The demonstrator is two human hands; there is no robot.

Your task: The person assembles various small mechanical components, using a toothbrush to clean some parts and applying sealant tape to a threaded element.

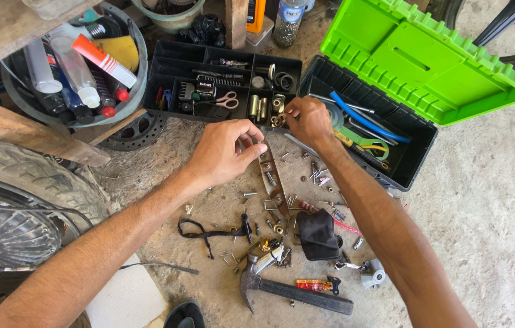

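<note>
Item 1: my left hand [224, 152], fingers pinched together on a small metal piece I cannot identify, held just above the concrete floor [482, 200].

Item 2: my right hand [309, 120], fingers closed on a small metal fitting [278, 121] at the near edge of the black organiser tray [172, 67].

Item 3: the tray, compartments holding pink-handled scissors [227, 101], a spring and brass cylinders.

Item 4: a black toolbox [412, 159] with a bright green lid [415, 54] standing open, right of the tray; a blue-handled tool and a green wrench lie inside.

Item 5: floor litter below the hands: a rusty flat metal bar [272, 179], scattered screws, a black strap [209, 232], a black cloth [318, 234], and a claw hammer [294, 291] at the near edge.

Item 6: a round tub [139, 91], far left, crowded with tubes and bottles: a white tube with an orange band, clear bottles, red caps.

Item 7: a tyre [20, 176] at the left edge.
</note>
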